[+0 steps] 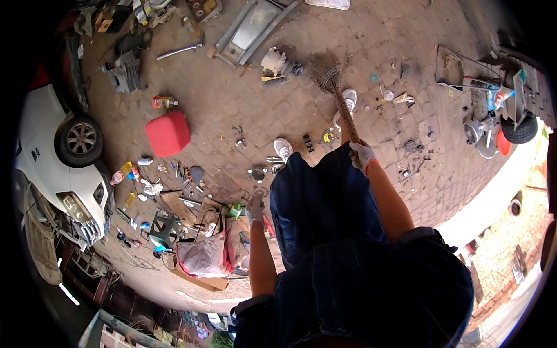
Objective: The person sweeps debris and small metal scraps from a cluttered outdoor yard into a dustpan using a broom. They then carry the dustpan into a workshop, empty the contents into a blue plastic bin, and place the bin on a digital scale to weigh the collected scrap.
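My right hand (364, 154), in a pale glove with an orange cuff, is wrapped round the handle of a straw broom (341, 103). The broom slants up and away from me, its bristles on the brick paving just beyond my right shoe. At my left side hangs my left hand (255, 210), gloved too, fingers loosely stretched and nothing visible in them. Below and beside it lie a green bottle (236, 210) and a heap with clear plastic sheeting (200, 257). A metal ring-shaped part (257, 173) lies on the ground near my left shoe.
A red stool (167, 134) stands left, near a white car (58, 156). Hand tools (184, 175) and bottles litter the ground there. Ahead are a metal frame (249, 32) and a machine part (272, 60). At right lie a dustpan (449, 66), a tyre (519, 129) and scattered debris.
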Motion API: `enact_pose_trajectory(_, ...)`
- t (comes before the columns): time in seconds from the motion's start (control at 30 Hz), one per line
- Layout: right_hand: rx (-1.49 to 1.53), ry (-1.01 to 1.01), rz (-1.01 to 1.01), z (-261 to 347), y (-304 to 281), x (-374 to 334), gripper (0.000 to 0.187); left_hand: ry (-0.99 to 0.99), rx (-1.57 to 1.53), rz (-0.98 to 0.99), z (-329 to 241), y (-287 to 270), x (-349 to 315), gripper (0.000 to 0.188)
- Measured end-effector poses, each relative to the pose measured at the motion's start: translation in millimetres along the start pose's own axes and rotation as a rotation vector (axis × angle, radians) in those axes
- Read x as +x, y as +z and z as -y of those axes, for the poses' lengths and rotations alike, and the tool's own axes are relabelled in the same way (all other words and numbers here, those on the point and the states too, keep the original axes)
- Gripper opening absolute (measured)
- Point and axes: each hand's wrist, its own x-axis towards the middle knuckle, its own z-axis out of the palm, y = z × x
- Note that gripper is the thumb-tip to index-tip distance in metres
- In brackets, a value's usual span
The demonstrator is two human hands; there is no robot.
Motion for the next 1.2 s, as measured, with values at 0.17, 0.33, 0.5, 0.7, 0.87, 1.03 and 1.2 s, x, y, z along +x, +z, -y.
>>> enact_pose_trajectory(0.17,0.05,-0.045,-0.055,78.3,-50.7,-35.9,0.029,-0.074,0.153,0.075,1.1,73.3,-16.9,0.032)
enact_pose_trajectory(0.33,-0.039,-0.063,0.047,155.9,-90.3,-69.9,0.031,0.171,0.35,0.18,-54.3,186.5,-47.9,0.037)
enact_pose_trajectory(0.5,0.011,0.017,0.301,201.9,-56.6,-41.8,0.036,0.235,0.441,0.246,-139.6,283.4,-104.4,0.037)
enact_pose_trajectory(0.7,0.085,0.044,0.306,223.8,8.5,78.9,0.028,0.11,0.484,0.262,-191.7,322.9,-130.5,0.037)
enact_pose_trajectory(0.87,0.239,0.062,0.293,211.3,-22.6,45.5,0.024,0.154,0.605,0.219,-183.1,289.0,-111.4,0.04)
enact_pose_trajectory(1.03,0.324,0.078,0.214,205.4,-52.2,-27.5,0.025,0.154,0.57,0.215,-176.0,268.8,-80.1,0.036)
enact_pose_trajectory(1.2,0.395,0.037,0.264,216.0,-20.9,-34.3,0.025,0.111,0.672,0.306,-215.4,282.8,-73.6,0.042)
